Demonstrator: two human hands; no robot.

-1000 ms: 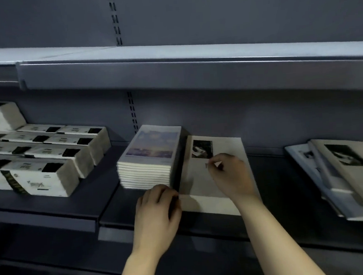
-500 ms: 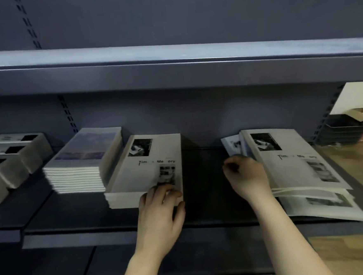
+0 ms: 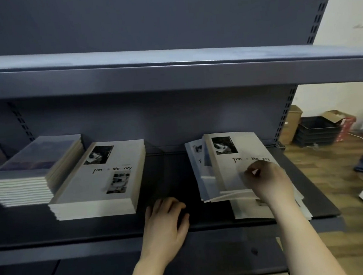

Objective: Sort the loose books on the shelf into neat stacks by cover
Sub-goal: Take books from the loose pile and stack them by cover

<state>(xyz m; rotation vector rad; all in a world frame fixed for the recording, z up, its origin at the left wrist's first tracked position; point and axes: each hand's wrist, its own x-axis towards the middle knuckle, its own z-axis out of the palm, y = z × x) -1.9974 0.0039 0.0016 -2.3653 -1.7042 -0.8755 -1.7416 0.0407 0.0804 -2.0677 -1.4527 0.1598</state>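
Books with grey paper covers [image 3: 225, 166] lie messy at the right end of the dark metal shelf [image 3: 168, 181]. Right hand [image 3: 267, 180] covers the top one; its grip is too blurry to tell. Left hand [image 3: 165, 222] rests slack at the front edge.

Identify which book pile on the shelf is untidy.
The rightmost pile, under the right hand: its books lie fanned and skewed, whereas the purple-cover stack and the middle stack are squared.

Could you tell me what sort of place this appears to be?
Probably a shop or stockroom being stocked: metal retail shelving with slotted uprights, neat stacks of identical books, and cardboard boxes and black crates on the wooden floor beyond.
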